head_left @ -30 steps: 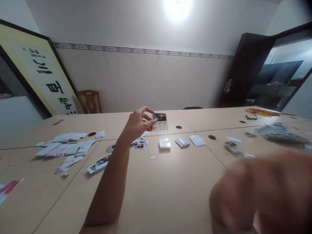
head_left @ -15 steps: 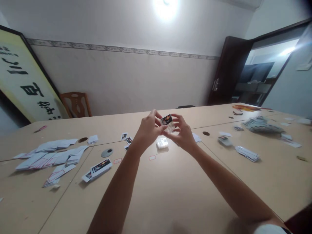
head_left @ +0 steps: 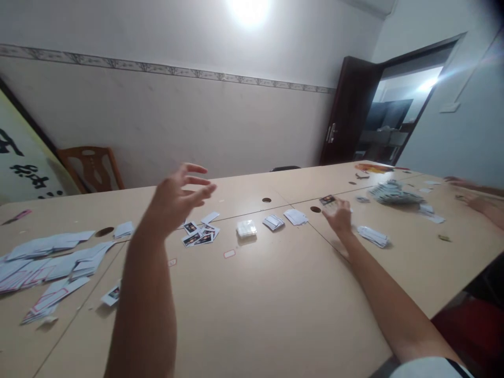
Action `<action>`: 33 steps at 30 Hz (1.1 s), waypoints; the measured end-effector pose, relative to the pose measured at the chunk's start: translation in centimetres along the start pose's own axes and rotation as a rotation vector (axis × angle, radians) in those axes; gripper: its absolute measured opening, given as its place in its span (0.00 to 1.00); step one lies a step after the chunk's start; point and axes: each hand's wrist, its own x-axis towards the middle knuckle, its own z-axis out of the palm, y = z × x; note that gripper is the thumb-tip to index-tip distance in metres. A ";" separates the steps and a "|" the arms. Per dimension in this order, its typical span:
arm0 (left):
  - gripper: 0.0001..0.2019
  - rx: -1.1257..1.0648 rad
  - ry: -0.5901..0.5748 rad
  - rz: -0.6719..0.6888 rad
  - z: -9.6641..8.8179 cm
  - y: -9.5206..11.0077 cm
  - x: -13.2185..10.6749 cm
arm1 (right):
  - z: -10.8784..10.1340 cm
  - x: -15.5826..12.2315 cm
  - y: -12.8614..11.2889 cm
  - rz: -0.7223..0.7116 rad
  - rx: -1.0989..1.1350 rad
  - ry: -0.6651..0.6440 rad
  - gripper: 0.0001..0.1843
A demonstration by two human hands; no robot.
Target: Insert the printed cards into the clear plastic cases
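Note:
My left hand is raised above the table with its fingers apart and nothing in it. Below and beyond it lie loose dark-printed cards. Over on the right, my right hand is low at the tabletop, with a small dark-printed card at its fingertips. The small packet stack that lay in this spot is covered by that hand. Between my hands are a stack of clear plastic sleeves, a small stack of white cards and a fanned white pile.
White paper strips cover the left side of the table. A bundle of strips lies right of my right hand. Farther off is a heap of filled packets. Another person's hands rest at the right edge.
My hands have parted. The left hand let go of the sleeved card and drew back left; the right hand carried it rightward and down to the table. The view has turned right.

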 end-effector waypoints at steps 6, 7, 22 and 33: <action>0.17 -0.029 0.318 -0.138 -4.7 -0.8 -0.4 | -0.4 0.1 4.5 0.214 -0.182 -0.063 0.29; 0.17 -0.003 0.355 -0.164 -5.1 -0.8 -0.5 | -0.4 0.0 4.7 0.226 -0.199 -0.083 0.29; 0.15 -0.002 0.382 -0.182 -6.2 -1.4 -0.9 | 0.4 -0.3 7.0 0.370 -0.215 -0.132 0.32; 0.20 0.226 0.825 -0.004 -8.7 -3.4 -0.9 | 1.7 -2.2 0.6 0.072 -0.082 0.135 0.40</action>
